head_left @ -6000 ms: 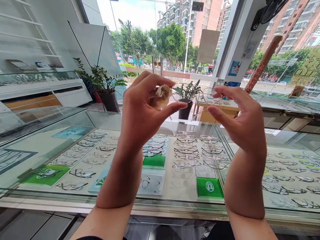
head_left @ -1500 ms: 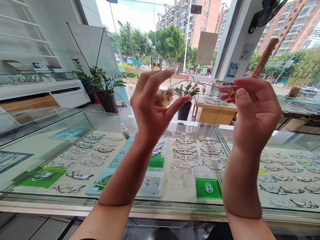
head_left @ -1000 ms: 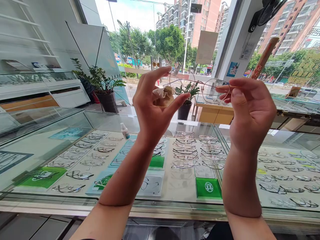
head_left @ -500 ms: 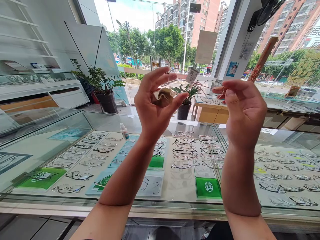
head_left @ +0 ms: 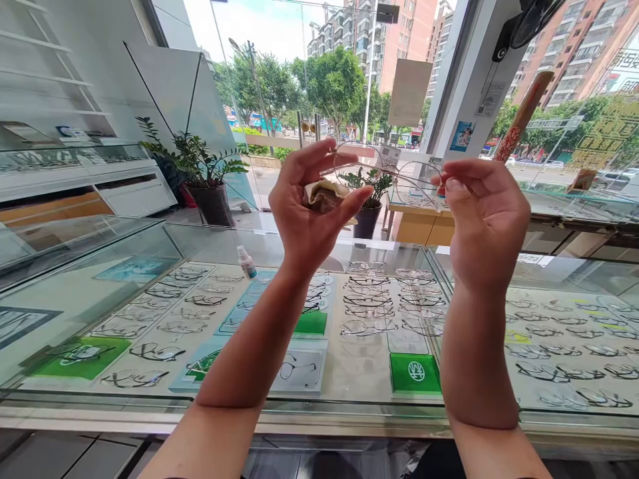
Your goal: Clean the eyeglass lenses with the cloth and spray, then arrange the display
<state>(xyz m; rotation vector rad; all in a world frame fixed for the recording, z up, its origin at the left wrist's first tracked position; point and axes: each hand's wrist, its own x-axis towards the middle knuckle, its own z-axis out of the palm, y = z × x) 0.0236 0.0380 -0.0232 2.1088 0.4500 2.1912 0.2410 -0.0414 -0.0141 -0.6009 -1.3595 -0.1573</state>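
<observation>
A pair of thin-rimmed eyeglasses with clear round lenses is held up in front of me, small tags showing near the lenses. My left hand is curled round a crumpled beige and brown cloth in its palm, and its upper fingertips meet the left rim. The thumb of that hand points right, apart from the lens. At the other end, my right hand pinches the eyeglasses between thumb and forefinger. Both hands are raised over a glass display counter.
Rows of eyeglass frames lie inside the counter. A small spray bottle stands left of my left forearm, and a green box lies between the forearms. Potted plants and another counter stand beyond, near the window.
The eyeglasses have tilted slightly, so the lenses now face me more and look rounder. Both hands keep nearly the same places, and the cloth stays in my left palm.
</observation>
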